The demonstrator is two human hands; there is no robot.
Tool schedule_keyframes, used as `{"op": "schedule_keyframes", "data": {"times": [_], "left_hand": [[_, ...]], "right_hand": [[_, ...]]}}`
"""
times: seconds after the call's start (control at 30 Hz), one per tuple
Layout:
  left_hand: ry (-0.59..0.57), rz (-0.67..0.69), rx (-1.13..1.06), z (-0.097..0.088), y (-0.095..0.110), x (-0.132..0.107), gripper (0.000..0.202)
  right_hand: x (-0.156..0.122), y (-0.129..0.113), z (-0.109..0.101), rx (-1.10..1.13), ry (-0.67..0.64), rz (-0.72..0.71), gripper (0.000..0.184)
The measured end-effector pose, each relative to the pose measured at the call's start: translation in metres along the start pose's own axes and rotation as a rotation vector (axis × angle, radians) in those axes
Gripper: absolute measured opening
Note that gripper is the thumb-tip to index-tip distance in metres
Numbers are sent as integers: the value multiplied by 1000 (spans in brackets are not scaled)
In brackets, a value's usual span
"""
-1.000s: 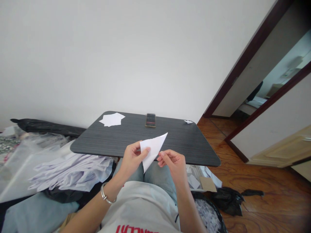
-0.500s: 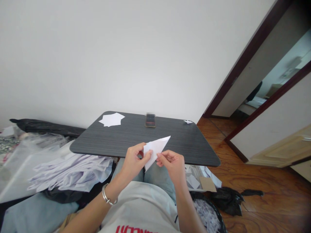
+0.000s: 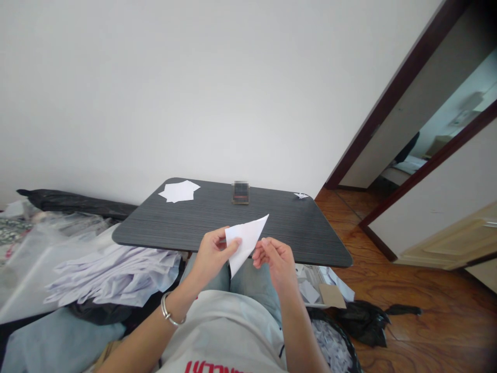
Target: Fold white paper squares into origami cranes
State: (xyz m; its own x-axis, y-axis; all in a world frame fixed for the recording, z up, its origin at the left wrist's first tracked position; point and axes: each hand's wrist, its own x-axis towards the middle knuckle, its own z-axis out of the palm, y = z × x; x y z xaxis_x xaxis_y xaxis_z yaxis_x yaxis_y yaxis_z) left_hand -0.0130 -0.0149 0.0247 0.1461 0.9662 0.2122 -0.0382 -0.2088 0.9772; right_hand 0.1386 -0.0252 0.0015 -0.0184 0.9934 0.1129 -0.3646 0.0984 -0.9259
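Near the far left corner of the tabletop (image 3: 209, 215) lay a loose stack of white sheets (image 3: 178, 191), fanned so that their corners stuck out. A phone (image 3: 240, 196) stood by the middle of the far edge, its upper part blurred, and a small white folded piece (image 3: 301, 196) lay by the far right corner. The wall (image 3: 186, 93) rose just behind the far edge. Off the left edge, lower down, white cloth (image 3: 116, 277) lay heaped; below the near right corner were a box (image 3: 310, 290) with white paper in it and a black-rimmed bin (image 3: 332, 344) of scraps. The left hand (image 3: 213, 254), a bangle (image 3: 167, 311) at its wrist, came up from the near side and clamped the paper (image 3: 246, 238) with its thumb on top and its fingers behind. The right hand (image 3: 275, 259) was bent inward, fingers curled and thumb raised close to the paper's right edge; whether its fingertips met or touched the paper, I could not tell. The paper was held up across the near edge, its sharp upper corner pointing over the tabletop, its lower corner over the legs (image 3: 254, 285). Dark wood grain stretched from the paper toward the phone and both side edges.
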Motion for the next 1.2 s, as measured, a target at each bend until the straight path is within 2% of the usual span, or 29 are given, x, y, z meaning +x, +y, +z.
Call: {"op": "schedule_keyframes", "data": {"times": [0.17, 0.47, 0.8, 0.93, 1.07, 1.2], "left_hand": [[8, -9, -1, 0, 3, 0, 18], [5, 30, 50, 0, 1, 1, 18], [-23, 92, 225, 0, 1, 1, 22], [41, 101, 95, 1, -3, 1, 19], [39, 89, -67, 2, -4, 2, 37], [60, 81, -131, 1, -5, 3, 22]], "right_hand": [[0, 0, -2, 8, 11, 5, 29], [-4, -2, 3, -188, 75, -39, 18], [-1, 0, 3, -172, 73, -15, 16], [2, 4, 1, -98, 49, -5, 18], [3, 7, 2, -41, 59, -13, 18], [4, 8, 2, -16, 62, -16, 18]]}}
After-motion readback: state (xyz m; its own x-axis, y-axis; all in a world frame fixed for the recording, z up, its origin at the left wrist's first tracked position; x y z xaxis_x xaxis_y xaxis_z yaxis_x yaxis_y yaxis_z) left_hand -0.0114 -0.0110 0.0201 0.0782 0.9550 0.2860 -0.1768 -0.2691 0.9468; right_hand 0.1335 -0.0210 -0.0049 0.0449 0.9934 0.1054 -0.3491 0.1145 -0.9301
